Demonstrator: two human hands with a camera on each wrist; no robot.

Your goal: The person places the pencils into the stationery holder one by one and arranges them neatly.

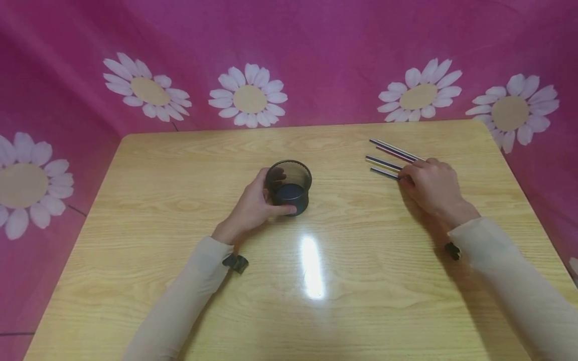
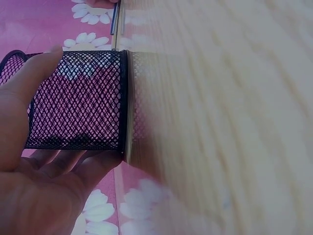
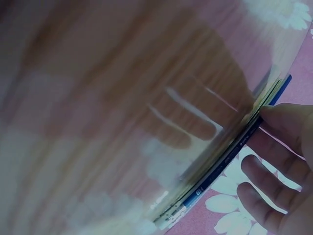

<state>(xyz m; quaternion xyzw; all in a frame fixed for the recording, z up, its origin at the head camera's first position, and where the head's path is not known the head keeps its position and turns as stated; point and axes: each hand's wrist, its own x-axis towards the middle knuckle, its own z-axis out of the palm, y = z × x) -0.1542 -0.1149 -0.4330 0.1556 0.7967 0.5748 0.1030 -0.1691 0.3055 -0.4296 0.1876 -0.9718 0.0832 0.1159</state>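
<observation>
A black wire-mesh pencil cup [image 1: 291, 200] stands upright on the wooden table, its mouth facing up and nothing visible inside. My left hand [image 1: 253, 200] grips it from the left side, thumb across the near wall. In the left wrist view the fingers curl under the mesh wall [image 2: 83, 103]. On the right lie several thin pencils [image 1: 384, 163], striped dark blue, white, red and yellow, roughly side by side. Over their near ends is my right hand [image 1: 431, 185]. Its thumb and forefinger pinch a dark blue pencil [image 3: 225, 159], other fingers apart; the covered ends are hidden.
The light wooden table [image 1: 180, 301] has a glare patch near its middle. A pink cloth [image 1: 316, 60] printed with white daisies hangs behind it and along the left. Beyond the pencils lies the table's right edge. A dark strap piece [image 1: 236, 262] shows at the left wrist.
</observation>
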